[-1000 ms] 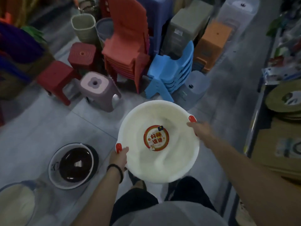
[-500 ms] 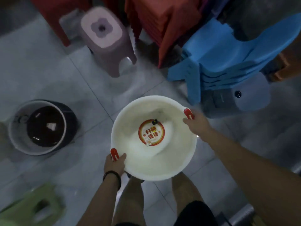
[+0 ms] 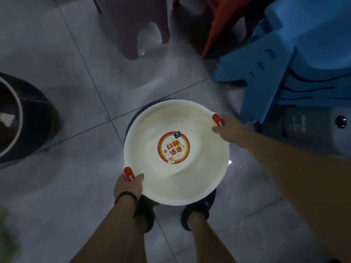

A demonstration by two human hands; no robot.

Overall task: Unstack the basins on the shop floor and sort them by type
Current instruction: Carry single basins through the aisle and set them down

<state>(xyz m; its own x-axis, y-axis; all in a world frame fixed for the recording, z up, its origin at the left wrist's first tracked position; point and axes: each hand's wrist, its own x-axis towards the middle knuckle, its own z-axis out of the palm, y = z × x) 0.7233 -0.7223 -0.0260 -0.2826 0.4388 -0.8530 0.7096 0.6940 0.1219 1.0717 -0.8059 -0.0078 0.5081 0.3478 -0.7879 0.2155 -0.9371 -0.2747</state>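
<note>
I hold a white round basin (image 3: pixel 190 179) with two red handles and a round red sticker in its bottom, low over the tiled floor in front of my feet. My left hand (image 3: pixel 129 184) grips its near-left red handle. My right hand (image 3: pixel 227 130) grips the far-right red handle. A dark rim (image 3: pixel 139 112) shows under the basin's far-left edge; what it belongs to is hidden. A dark basin nested inside a grey-rimmed basin (image 3: pixel 17 118) stands on the floor at the left edge.
A mauve stool (image 3: pixel 136 33) stands ahead. A red chair stack (image 3: pixel 226 21) and a blue chair stack (image 3: pixel 296 59) crowd the upper right, with a grey-blue lidded bin (image 3: pixel 311 130) below them. Something green and blurred (image 3: pixel 7 236) lies at the lower left.
My head has tilted further down and I have bent lower, bringing the white basin down close to the floor. Both hands keep their grip on the handles.
</note>
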